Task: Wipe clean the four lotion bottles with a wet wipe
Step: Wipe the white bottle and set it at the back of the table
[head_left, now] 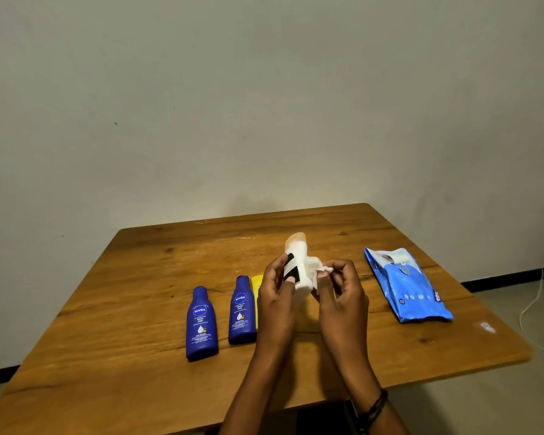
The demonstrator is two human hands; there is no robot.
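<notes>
My left hand (275, 296) grips a white lotion bottle (297, 262) held above the table, its cap pointing away from me. My right hand (339, 290) pinches a white wet wipe (316, 270) against the bottle's right side. Two dark blue lotion bottles lie flat on the table, one at the left (201, 323) and one beside it (242, 310). A yellow bottle (256, 290) lies just right of them, mostly hidden behind my left hand.
A blue wet-wipe pack (407, 287) lies on the right part of the wooden table (123, 309). A small white scrap (487, 327) sits near the table's right edge. A white cable (531, 306) runs over the floor at right. A plain wall stands behind.
</notes>
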